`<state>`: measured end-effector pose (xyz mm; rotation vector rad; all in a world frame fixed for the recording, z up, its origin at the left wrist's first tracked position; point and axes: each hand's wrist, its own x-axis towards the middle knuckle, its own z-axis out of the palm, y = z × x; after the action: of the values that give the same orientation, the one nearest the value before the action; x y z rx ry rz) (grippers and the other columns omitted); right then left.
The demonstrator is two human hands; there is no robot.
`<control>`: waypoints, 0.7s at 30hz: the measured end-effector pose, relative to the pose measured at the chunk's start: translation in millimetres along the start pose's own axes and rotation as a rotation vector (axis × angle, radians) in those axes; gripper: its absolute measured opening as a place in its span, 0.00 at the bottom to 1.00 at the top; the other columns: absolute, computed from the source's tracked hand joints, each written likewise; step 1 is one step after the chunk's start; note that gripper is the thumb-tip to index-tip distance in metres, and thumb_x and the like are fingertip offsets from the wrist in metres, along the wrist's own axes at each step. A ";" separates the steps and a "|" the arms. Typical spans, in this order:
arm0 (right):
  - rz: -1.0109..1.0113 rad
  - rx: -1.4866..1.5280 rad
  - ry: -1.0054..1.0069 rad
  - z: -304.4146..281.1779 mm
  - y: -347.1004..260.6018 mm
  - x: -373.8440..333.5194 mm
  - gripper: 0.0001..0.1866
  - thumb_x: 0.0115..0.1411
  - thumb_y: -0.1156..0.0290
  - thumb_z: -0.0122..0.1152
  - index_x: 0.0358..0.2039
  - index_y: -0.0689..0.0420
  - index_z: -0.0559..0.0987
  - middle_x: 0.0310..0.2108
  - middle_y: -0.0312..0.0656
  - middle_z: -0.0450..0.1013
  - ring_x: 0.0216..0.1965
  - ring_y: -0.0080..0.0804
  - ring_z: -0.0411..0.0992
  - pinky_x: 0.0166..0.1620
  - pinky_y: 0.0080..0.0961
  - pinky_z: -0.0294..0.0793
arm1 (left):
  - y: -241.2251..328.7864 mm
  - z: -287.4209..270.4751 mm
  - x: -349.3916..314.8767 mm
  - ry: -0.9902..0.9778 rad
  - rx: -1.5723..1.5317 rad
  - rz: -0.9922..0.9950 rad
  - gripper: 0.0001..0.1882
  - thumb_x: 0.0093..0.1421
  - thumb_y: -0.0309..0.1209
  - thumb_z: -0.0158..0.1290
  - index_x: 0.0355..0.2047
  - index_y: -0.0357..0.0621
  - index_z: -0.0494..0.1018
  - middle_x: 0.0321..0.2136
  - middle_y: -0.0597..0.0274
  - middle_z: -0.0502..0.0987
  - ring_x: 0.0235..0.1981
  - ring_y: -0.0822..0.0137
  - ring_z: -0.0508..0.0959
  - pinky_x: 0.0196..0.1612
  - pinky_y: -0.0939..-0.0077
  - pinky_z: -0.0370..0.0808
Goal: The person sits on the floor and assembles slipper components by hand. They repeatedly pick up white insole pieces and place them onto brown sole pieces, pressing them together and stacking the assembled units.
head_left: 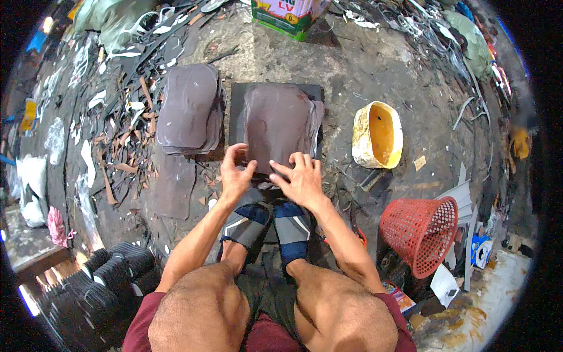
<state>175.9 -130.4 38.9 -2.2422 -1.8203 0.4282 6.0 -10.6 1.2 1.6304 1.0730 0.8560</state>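
Note:
A stack of thin brown sheets with rounded corners [277,117] lies in front of me on a dark square board [237,105]. The top sheet has a smooth, slightly shiny face. At the stack's near left corner is my left hand [236,177], its thumb and fingers apart beside the edge. My right hand [301,182] rests at the near right part of the stack, fingers spread and bent, with the thumb toward the middle. Neither hand visibly grips a sheet. To the left stands a second stack of similar brown sheets [189,108], smeared with pale streaks.
A cut-open yellowish container [359,141] with a yellow inside stands to the right, a dark-handled tool [374,178] beside it. Nearer lies a tilted red mesh basket [404,229]. A green-and-white tin [281,20] is at the far side. Scraps [126,141] litter the left floor.

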 end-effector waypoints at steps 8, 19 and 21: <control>-0.151 0.336 0.367 -122.7 -5.0 0.8 0.17 0.52 0.70 0.75 0.44 0.51 0.86 0.38 0.41 0.82 0.46 0.40 0.79 0.55 0.40 0.73 | 96.5 -121.7 -6.7 0.176 -0.135 0.255 0.10 0.55 0.17 0.62 0.39 0.36 0.82 0.41 0.57 0.82 0.42 0.69 0.81 0.47 0.75 0.77; 0.339 0.640 0.558 -19.1 4.6 1.2 0.39 0.65 0.63 0.65 0.71 0.62 0.61 0.62 0.59 0.70 0.58 0.51 0.73 0.62 0.42 0.69 | -66.3 -119.0 -155.4 0.130 0.533 -0.177 0.27 0.54 0.25 0.69 0.55 0.42 0.78 0.27 0.57 0.83 0.27 0.68 0.81 0.35 0.68 0.80; 0.304 0.629 0.492 -16.8 9.4 -8.7 0.35 0.64 0.65 0.65 0.69 0.61 0.65 0.56 0.58 0.74 0.56 0.50 0.74 0.61 0.41 0.71 | -57.3 -107.7 -149.9 0.173 0.366 -0.204 0.27 0.54 0.24 0.68 0.55 0.45 0.79 0.29 0.55 0.84 0.28 0.68 0.83 0.36 0.70 0.81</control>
<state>188.9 -140.7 52.1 -1.9376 -0.9368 0.3839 -159.6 -105.4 -29.7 1.7256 1.5615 0.7023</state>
